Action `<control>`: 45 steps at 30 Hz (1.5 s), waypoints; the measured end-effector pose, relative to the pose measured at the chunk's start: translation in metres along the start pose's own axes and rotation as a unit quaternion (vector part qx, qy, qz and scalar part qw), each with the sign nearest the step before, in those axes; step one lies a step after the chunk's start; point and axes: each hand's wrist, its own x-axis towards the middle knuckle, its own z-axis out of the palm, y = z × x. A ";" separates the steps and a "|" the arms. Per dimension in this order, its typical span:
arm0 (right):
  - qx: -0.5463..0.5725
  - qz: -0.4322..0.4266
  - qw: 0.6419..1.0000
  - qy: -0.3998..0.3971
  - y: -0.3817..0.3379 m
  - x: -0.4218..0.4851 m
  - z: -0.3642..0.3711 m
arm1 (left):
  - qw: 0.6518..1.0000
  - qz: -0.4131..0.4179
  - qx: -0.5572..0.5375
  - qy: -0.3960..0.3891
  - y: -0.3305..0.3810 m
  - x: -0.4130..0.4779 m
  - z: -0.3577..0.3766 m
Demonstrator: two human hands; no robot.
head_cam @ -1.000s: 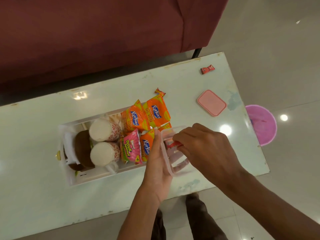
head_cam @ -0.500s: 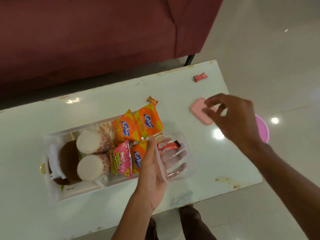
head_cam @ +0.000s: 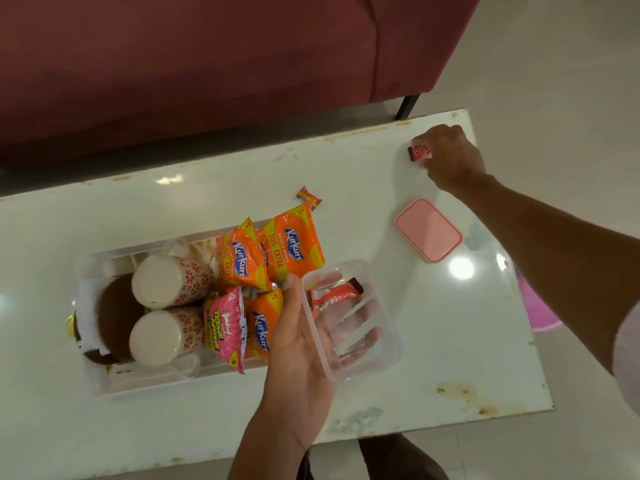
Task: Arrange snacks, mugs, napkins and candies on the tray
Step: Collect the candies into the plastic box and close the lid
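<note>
A white glossy table (head_cam: 415, 358), stained with rusty marks near its near right corner, stands on a pale tiled floor (head_cam: 554, 64) in front of a dark red sofa (head_cam: 190, 71). Ceiling lights glint off the tabletop. A pink round object (head_cam: 540, 313) shows on the floor past the table's right edge.

The clear tray (head_cam: 104, 379) lies on the table's left half. Inside it lie two patterned mugs (head_cam: 166, 282) on their sides, a brown item wrapped in white napkin (head_cam: 114, 317) left of the mugs, and, right of the mugs, orange snack packets (head_cam: 291, 247) and one pink snack packet (head_cam: 225, 327). Just beyond the tray's far right corner lies an orange candy (head_cam: 309, 196). Further right of the tray rests a pink lid (head_cam: 428, 230).

The left hand (head_cam: 301, 344) holds a clear plastic container (head_cam: 377, 355) just right of the tray, thumb over its near rim and fingers spread beneath; a red wrapped candy (head_cam: 334, 294) lies inside.

The right hand (head_cam: 450, 157) reaches to the table's far right corner, well away from the tray, its fingertips pinched on a small red candy (head_cam: 419, 153) lying on the tabletop.
</note>
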 end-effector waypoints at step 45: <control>0.225 0.031 0.973 0.045 -0.169 -0.158 -0.079 | 1.000 0.016 -0.021 -0.002 0.040 -0.079 -0.074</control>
